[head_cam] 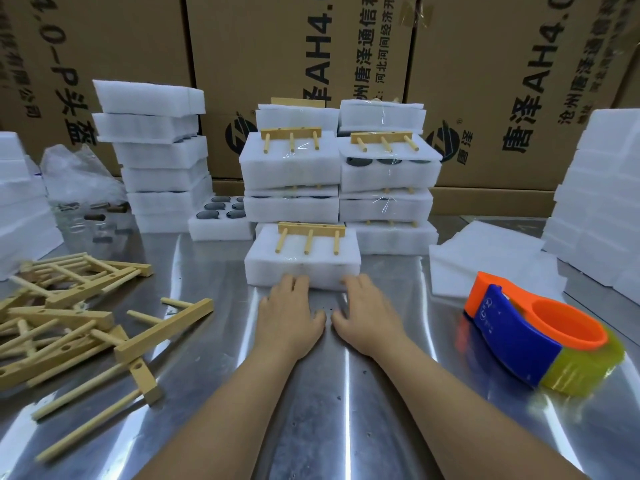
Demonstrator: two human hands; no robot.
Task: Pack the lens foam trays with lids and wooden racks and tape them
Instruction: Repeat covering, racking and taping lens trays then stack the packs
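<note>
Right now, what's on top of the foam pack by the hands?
A wooden rack with three pegs lies on it. Whatever is inside the pack is covered.

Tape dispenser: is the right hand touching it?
Apart. The head view shows a wide stretch of bare steel table between the right hand and the tape dispenser.

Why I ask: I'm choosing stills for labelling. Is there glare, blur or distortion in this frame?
Head view throughout: white glare streaks cross the steel table; the tape dispenser looks slightly smeared at its edges; the left hand, right hand and the foam pack they touch are sharp; the wide lens tilts the cardboard cartons and the foam stack at the right edge.
</note>
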